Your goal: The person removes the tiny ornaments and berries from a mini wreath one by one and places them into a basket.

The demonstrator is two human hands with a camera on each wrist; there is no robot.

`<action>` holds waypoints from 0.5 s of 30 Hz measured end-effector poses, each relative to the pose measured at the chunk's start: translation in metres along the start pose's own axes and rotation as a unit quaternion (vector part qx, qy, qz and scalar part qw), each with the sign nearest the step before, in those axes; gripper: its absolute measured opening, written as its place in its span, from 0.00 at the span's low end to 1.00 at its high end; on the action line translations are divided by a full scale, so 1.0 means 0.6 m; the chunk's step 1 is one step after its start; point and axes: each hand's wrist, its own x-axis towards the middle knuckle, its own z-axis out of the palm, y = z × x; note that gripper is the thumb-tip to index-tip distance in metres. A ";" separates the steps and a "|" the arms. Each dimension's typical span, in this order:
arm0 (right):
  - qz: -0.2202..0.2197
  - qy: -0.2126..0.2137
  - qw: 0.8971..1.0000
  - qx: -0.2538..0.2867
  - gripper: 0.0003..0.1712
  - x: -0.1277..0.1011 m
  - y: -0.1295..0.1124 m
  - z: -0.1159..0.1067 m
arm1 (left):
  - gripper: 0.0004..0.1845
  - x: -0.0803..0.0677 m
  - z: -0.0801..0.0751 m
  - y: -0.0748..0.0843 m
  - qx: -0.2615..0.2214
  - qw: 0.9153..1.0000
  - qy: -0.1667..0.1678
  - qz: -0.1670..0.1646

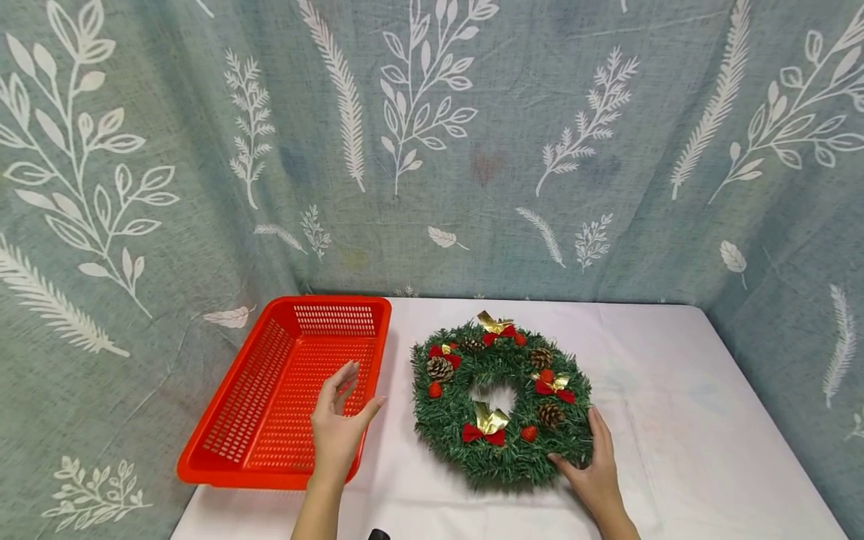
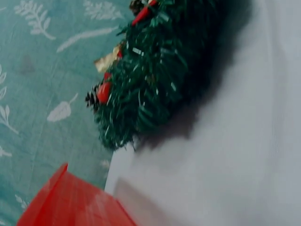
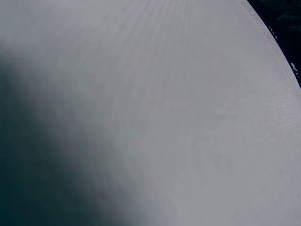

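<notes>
A green Christmas wreath [image 1: 445, 420] with red and gold bows, pine cones and red berries is at the middle of the white table [image 1: 675, 390]. My right hand [image 1: 597, 472] grips its lower right edge, the thumb over the near side and the fingers along the outer side. My left hand [image 1: 340, 431] is held apart from the wreath, over the right side of a red plastic basket [image 1: 232, 480], with thumb and fingers spread and nothing between them. In the left wrist view the wreath [image 2: 150, 80] shows from the side, above its shadow.
The perforated basket stands at the table's left side; its corner [image 2: 70, 202] shows in the left wrist view. A grey-green curtain [image 1: 486, 165] with white leaf prints hangs behind and on both sides. A small black object [image 1: 379, 535] shows at the bottom edge.
</notes>
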 end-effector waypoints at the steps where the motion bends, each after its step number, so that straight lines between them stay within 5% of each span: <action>1: -0.003 0.001 1.000 0.001 0.64 0.000 0.000 0.000 | 0.36 0.000 0.003 0.000 -0.008 1.000 0.000 0.006; 7: -0.008 0.004 1.000 -0.001 0.63 0.000 -0.001 -0.001 | 0.37 0.000 0.026 0.015 -0.025 1.000 -0.008 0.006; 15: 0.015 -0.003 1.000 -0.009 0.63 0.000 -0.003 -0.001 | 0.38 -0.007 0.066 0.004 -0.045 0.997 -0.025 0.057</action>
